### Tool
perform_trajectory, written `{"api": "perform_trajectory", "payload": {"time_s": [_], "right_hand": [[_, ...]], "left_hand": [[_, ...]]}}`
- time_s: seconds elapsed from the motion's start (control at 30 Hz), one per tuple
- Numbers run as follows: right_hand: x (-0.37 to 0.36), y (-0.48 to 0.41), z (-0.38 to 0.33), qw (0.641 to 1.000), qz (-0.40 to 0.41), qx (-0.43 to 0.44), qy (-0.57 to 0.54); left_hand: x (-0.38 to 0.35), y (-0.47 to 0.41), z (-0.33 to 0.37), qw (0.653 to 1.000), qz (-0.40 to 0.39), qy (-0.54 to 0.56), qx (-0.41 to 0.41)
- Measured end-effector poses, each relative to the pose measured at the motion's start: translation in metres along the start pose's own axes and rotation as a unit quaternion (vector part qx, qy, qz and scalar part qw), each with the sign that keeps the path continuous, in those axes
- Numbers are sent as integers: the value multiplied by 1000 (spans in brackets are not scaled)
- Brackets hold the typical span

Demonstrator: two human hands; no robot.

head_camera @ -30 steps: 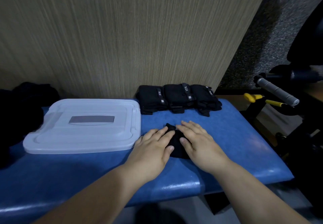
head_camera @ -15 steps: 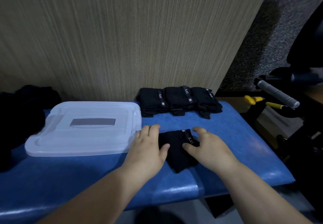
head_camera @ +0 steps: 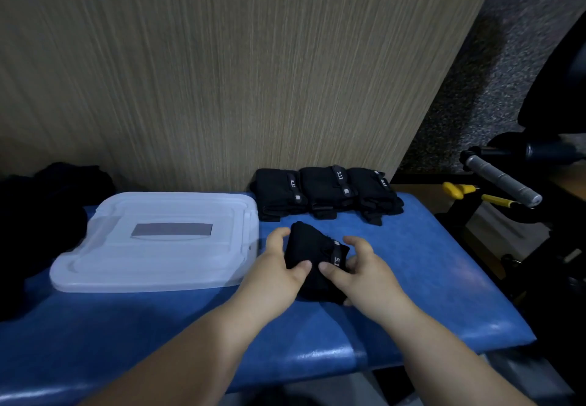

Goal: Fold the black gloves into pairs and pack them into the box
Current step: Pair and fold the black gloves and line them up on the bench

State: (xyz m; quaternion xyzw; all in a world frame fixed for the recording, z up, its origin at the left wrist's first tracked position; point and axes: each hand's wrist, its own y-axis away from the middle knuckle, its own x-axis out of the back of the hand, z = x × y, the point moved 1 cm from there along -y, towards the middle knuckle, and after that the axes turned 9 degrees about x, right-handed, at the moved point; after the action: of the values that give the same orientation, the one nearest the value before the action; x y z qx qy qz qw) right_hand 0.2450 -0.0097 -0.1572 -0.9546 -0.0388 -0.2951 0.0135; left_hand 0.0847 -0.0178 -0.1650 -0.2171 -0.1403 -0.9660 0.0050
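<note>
A person's left hand (head_camera: 275, 274) and right hand (head_camera: 364, 277) grasp a folded bundle (head_camera: 312, 256) of black gloves on a blue padded bench (head_camera: 428, 285). Both thumbs press on top of it and the fingers curl round its sides. A strap across the bundle carries pale lettering that reads "5.1" before the right thumb cuts it off.

Behind, three folded pairs (head_camera: 326, 191) sit side by side in a row, touching one another and backed against the wood-grain wall (head_camera: 253, 72). Each is banded by a strap printed "5.11", with a small pale tab at the strap's near end.

The box (head_camera: 158, 240), white and translucent with its lid on, lies just left of the left hand. A grey rectangle marks the middle of the lid, and no writing can be made out on it.

A narrow strip of blue separates the bundle from the row. Wider padding runs from the right hand to the bench's right edge, and a band of it lies between the bundle and the front edge. A dark heap (head_camera: 41, 215) crowds the bench's left end. Past the right edge stand yellow-handled tools (head_camera: 456, 189) and a grey-gripped bar (head_camera: 501, 180).
</note>
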Motion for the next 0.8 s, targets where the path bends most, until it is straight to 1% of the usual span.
{"api": "perform_trajectory", "payload": {"time_s": [0.07, 0.17, 0.23, 0.3, 0.33, 0.4, 0.47, 0.53, 0.8], "right_hand": [[-1, 0, -2, 1000, 20, 13, -6], [0, 1, -8, 998, 43, 20, -42], [0, 1, -13, 990, 34, 9, -133], [-3, 0, -20, 967, 3, -5, -253], [-4, -1, -23, 956, -10, -7, -295], [-7, -5, -30, 941, -10, 1, -337], [-8, -14, -36, 936, 15, 9, -351], [-8, -26, -41, 939, 37, 16, -341], [-12, -89, -60, 963, 81, 66, -250]], "left_hand": [[1, -1, 0, 997, -7, 81, -6], [4, 2, 5, 987, -6, 159, -34], [7, 2, 8, 980, 5, 191, -53], [9, 2, 11, 972, 13, 224, -63], [11, 1, 12, 968, 16, 240, -66], [14, -2, 16, 961, 19, 265, -73], [18, -6, 21, 956, 23, 282, -78], [22, -14, 27, 952, 36, 296, -72], [47, -64, 57, 943, 78, 321, -39]]}}
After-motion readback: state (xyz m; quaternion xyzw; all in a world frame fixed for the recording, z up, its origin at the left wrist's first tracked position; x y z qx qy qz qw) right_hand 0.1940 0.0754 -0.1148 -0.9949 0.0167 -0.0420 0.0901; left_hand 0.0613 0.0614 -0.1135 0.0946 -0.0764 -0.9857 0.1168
